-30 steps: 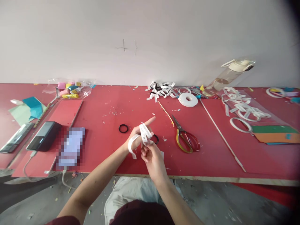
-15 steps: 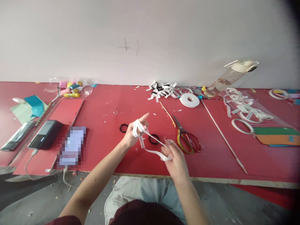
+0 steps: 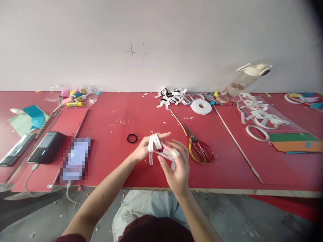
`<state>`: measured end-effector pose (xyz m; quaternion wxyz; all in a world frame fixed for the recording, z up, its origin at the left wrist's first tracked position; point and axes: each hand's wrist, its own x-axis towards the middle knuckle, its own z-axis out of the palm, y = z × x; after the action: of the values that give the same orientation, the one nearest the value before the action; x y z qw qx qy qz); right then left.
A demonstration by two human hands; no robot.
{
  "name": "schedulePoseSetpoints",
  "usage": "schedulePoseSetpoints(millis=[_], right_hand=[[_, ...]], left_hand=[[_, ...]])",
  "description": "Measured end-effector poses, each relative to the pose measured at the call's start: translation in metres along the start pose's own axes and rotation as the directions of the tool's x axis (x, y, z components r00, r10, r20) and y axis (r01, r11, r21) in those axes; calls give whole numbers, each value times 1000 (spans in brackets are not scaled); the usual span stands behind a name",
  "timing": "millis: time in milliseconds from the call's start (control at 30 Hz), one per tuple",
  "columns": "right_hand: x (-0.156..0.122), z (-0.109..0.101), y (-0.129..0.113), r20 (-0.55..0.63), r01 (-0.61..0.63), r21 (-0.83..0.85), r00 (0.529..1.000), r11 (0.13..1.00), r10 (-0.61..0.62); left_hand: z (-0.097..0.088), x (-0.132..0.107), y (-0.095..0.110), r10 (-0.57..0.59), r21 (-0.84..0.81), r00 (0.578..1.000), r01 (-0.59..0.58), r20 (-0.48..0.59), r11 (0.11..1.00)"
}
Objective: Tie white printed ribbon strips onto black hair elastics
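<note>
A white ribbon (image 3: 154, 141) printed with black lettering is looped round the fingers of my left hand (image 3: 143, 148), which grips it with the index finger pointing right. One tail of the ribbon hangs below that hand. My right hand (image 3: 178, 169) has come close on the right, its fingers curled about another stretch of the same ribbon. A pale bandage-like strip (image 3: 175, 153) is on one of its fingers. Left of my hands a black hair tie (image 3: 132, 138) lies on the red table. Scissors (image 3: 198, 148) with red and yellow handles rest just right of my right hand.
Toward the wall are a heap of black-and-white bows (image 3: 173, 96), a ribbon roll (image 3: 201, 107) and a tilted bottle (image 3: 239, 84). White bands (image 3: 262, 112) and coloured sheets (image 3: 295, 143) lie right. A phone (image 3: 76, 158) and a dark power bank (image 3: 46, 147) sit left, with cables.
My right hand has moved up and left to meet my left hand, bringing its ribbon end along. The second black hair tie is now hidden behind my hands. The view has shifted slightly.
</note>
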<state>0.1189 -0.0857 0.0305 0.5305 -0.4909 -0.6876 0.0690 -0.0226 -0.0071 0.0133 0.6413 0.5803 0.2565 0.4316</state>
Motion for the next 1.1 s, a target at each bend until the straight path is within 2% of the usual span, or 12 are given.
schedulePoseSetpoints(millis=[133,367,700,800,933,1100], right_hand=[[1,7,-1,13,-93,81,996,992,92],[2,10,1,71,-183,151,982,971,174],[1,3,2,196,-183,324,973,928,123],[4,3,3,227,-161,291,969,943,95],[5,7,3,205,-143,198,974,970,101],[0,15,5,176,-215,175,967,961,184]], left_hand=[[0,0,0,0,-51,1000,1,17,999],[4,0,2,-2,-45,998,4,60,999],[7,0,6,4,-4,999,-4,-39,1000],[8,1,7,-7,-34,998,5,-62,999],[8,2,6,-58,-14,995,57,-85,998],[9,1,7,-59,1,994,59,-96,998]])
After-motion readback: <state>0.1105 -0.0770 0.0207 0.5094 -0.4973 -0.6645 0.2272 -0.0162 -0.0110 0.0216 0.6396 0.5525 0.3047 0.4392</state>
